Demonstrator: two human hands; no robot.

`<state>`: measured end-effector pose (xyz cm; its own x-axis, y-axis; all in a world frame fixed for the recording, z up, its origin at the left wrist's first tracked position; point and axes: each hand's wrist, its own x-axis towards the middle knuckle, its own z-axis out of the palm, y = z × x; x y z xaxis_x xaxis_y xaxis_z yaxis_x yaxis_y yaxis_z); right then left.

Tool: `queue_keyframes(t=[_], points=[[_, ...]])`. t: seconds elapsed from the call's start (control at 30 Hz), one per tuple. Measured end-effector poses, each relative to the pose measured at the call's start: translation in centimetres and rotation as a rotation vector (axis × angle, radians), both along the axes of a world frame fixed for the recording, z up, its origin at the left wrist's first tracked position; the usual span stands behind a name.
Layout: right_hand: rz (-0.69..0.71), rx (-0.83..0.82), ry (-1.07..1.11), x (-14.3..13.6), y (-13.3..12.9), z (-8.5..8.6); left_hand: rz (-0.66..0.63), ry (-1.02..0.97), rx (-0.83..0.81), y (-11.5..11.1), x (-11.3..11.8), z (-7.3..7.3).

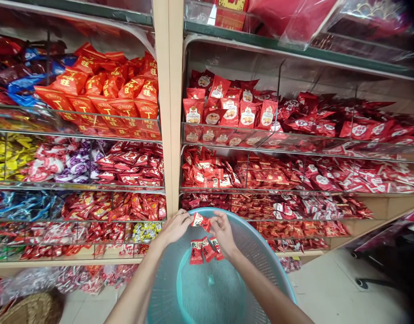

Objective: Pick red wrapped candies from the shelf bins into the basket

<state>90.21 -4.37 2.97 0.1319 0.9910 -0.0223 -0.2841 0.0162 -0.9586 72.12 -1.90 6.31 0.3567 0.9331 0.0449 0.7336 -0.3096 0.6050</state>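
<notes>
A large round teal mesh basket (274, 265) stands below my hands. Over its far part, my left hand (177, 226) pinches the left end of red and white wrapped candy (200, 221). At the right end of this candy is my right hand (223, 231), its fingers closed on it. Several more red packets with black characters (196, 252) are just beneath, over the basket's mesh; whether they hang or lie there I cannot tell. The packet at the right is partly hidden by my right hand.
Shelves (173, 112) of wrapped sweets stretch across both sides, divided by a wooden post. Clear bags of sweets (88, 279) and a woven basket (34, 310) are at the lower left. A wheeled chair base (372, 281) stands at the right on the tiled floor.
</notes>
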Motion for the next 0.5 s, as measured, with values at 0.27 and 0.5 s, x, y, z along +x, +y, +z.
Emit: queue_keyframes(t=[0.27, 0.5], points=[[0.045, -0.132, 0.206, -0.8, -0.6, -0.1, -0.054, -0.008, 0.075, 0.4, -0.4, -1.0], [0.342, -0.339, 0.111, -0.5, -1.5, -0.5, -0.032, 0.047, 0.093, 0.4, -0.3, -1.0]])
